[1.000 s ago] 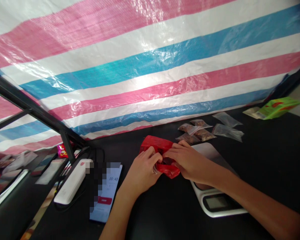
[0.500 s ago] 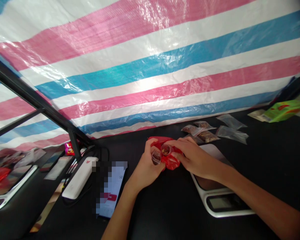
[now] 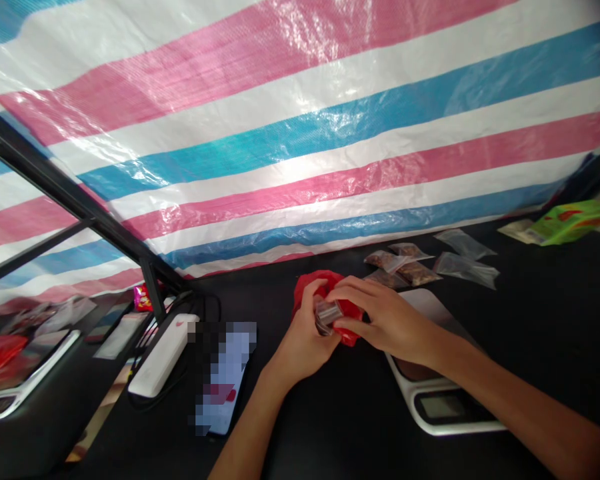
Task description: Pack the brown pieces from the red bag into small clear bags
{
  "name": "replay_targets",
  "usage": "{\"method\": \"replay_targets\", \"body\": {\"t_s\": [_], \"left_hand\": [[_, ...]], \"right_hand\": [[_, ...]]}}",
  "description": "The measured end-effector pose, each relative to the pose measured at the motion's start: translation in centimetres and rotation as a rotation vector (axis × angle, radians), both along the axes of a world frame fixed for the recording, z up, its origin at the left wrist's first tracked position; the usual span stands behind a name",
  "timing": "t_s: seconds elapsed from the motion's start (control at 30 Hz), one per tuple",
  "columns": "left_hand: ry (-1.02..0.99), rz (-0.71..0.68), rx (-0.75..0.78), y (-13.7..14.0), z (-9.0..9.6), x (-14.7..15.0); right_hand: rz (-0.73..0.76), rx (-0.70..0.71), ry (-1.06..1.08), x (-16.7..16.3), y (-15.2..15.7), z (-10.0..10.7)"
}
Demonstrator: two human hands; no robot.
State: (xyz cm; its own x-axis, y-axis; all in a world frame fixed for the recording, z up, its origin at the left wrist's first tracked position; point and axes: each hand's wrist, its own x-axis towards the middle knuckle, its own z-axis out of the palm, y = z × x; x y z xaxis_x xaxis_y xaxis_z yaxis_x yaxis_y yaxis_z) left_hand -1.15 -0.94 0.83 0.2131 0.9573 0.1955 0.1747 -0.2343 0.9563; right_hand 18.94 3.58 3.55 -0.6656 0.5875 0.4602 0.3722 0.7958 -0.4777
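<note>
My left hand (image 3: 303,343) is closed around a small clear plastic bag (image 3: 323,327), its mouth held apart between thumb and fingers. A small clear cup (image 3: 331,312) is gripped between the thumb and fingers of my right hand (image 3: 383,317). The cup lies tipped on its side, with its end toward the mouth of the bag. What is inside either one is too blurred to make out. Behind and beneath both hands sits a crumpled red plastic bag (image 3: 304,288), partly covered by my fingers.
A kitchen scale (image 3: 425,417) stands under my right forearm. Behind it lie filled small bags (image 3: 415,272) and flat clear bags (image 3: 467,267). A phone (image 3: 230,380) and a white power strip (image 3: 163,357) are at left. A green packet (image 3: 570,223) is far right.
My right hand has tipped the cup from mouth-up onto its side and brought it left to the clear bag. My left hand has shifted slightly right.
</note>
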Motion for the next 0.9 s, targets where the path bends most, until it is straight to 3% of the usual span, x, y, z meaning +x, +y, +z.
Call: {"method": "replay_targets", "body": {"t_s": [0.1,0.23,0.6,0.8,0.9], "left_hand": [[-0.064,-0.001,0.019,0.0,-0.1,0.2],[-0.076,0.020,0.031,0.0,0.1,0.4],[-0.113,0.018,0.036,-0.1,0.4,0.4],[-0.054,-0.154,0.056,-0.7,1.9,-0.7],[-0.051,-0.144,0.039,-0.7,2.3,-1.2]], "right_hand": [[0.009,0.047,0.023,0.1,0.1,0.0],[0.052,0.000,0.100,0.0,0.0,0.4],[-0.053,-0.064,0.117,0.4,0.1,0.5],[-0.152,-0.010,0.114,0.4,0.4,0.2],[-0.125,0.021,0.009,0.4,0.4,0.5]]}}
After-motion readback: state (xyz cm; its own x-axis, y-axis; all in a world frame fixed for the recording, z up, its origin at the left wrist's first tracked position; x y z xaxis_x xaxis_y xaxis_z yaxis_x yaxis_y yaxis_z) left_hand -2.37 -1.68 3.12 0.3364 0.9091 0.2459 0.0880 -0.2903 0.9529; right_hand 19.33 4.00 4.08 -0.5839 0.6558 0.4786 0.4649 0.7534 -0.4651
